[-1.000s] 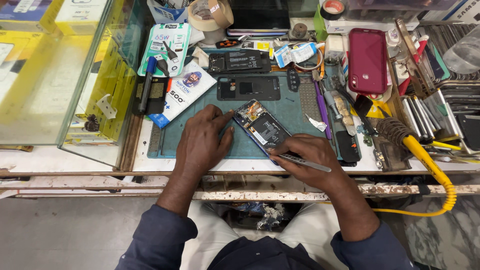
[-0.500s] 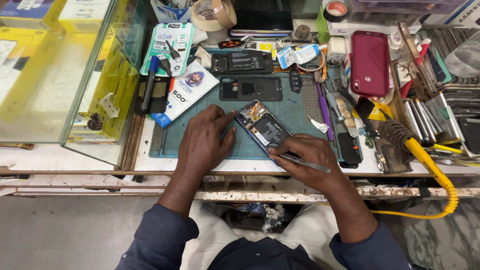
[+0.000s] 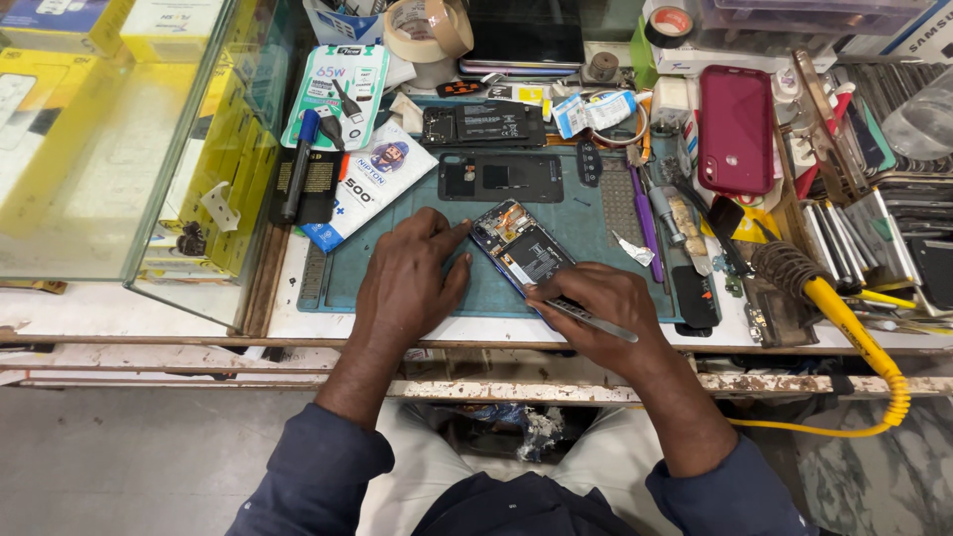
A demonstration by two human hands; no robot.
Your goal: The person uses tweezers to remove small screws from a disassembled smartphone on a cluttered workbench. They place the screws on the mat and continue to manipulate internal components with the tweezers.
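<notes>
From the head view, the opened phone [image 3: 524, 253] is lying tilted on the green ribbed mat [image 3: 596, 213] at the middle of the bench [image 3: 288, 318], its circuit boards and dark battery showing. The left hand [image 3: 407, 283] is resting flat beside it, fingers loosely spread, forefinger touching the phone's upper corner and gripping nothing. The right hand [image 3: 606, 308] is curling closed around thin metal tweezers [image 3: 591, 320], whose tip is lying at the phone's lower end. Just above, a black back cover [image 3: 501, 179] and another dark panel [image 3: 483, 124] are crowding the mat. At right, a glossy maroon phone [image 3: 736, 127] is lying near a soldering iron [image 3: 824, 293] with a yellow coiled cord. A tape roll [image 3: 427, 30] is sitting at the top, a glass case [image 3: 119, 139] at the left.
</notes>
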